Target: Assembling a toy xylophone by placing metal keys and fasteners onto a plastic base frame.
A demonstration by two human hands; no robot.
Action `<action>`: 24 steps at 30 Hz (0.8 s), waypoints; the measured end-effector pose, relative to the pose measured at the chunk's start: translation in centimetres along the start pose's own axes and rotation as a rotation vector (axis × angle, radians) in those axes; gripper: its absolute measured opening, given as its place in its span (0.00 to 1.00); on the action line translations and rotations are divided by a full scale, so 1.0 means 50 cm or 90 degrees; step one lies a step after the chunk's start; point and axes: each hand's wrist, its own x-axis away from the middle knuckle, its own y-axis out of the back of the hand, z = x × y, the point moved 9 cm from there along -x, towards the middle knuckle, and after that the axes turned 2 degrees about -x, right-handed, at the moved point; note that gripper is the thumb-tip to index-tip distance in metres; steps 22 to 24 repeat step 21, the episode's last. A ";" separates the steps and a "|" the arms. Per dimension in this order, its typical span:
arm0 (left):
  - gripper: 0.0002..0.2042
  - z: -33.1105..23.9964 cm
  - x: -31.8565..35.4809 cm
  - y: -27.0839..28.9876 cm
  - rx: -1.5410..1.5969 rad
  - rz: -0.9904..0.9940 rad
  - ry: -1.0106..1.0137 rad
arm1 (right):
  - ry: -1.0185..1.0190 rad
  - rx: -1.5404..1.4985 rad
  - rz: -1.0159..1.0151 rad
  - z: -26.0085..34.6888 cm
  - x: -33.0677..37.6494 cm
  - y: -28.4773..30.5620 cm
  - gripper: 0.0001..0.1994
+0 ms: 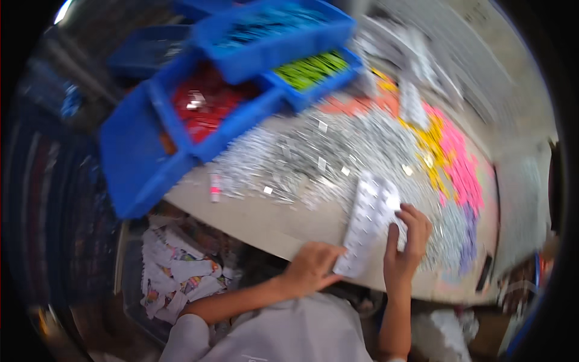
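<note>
Your left hand (310,265) pinches the lower end and your right hand (407,241) grips the upper side of a white strip sheet (368,220) over the table's (259,217) near edge.

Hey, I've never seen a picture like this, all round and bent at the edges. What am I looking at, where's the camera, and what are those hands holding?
This is one picture from a wide fisheye camera worn on a person's head, looking down at their own two bare hands. That lens is why straight edges bend near the rim. No machine is involved.

The forearms come in from the bottom. The left hand holds the lower end of a long white sheet with rows of small pieces on it; the right hand has its grip on the sheet's side.

They work at a pale table covered in a heap of small silvery pieces, with yellow, pink and purple ones further right. At the far left stand blue bins, one with red contents, one with green. The picture is blurred, so finer detail cannot be told.
</note>
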 end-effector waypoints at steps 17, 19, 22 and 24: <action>0.15 0.074 0.116 0.536 -0.218 -0.426 0.154 | 0.192 0.020 0.421 0.429 -0.402 -0.746 0.38; 0.14 0.128 0.122 0.648 -0.247 -0.451 0.246 | 0.178 0.089 0.530 0.426 -0.405 -0.777 0.50; 0.16 0.202 0.124 0.751 -0.197 -0.413 0.371 | 0.187 0.168 0.647 0.467 -0.373 -0.771 0.59; 0.16 0.202 0.124 0.751 -0.197 -0.413 0.371 | 0.187 0.168 0.647 0.467 -0.373 -0.771 0.59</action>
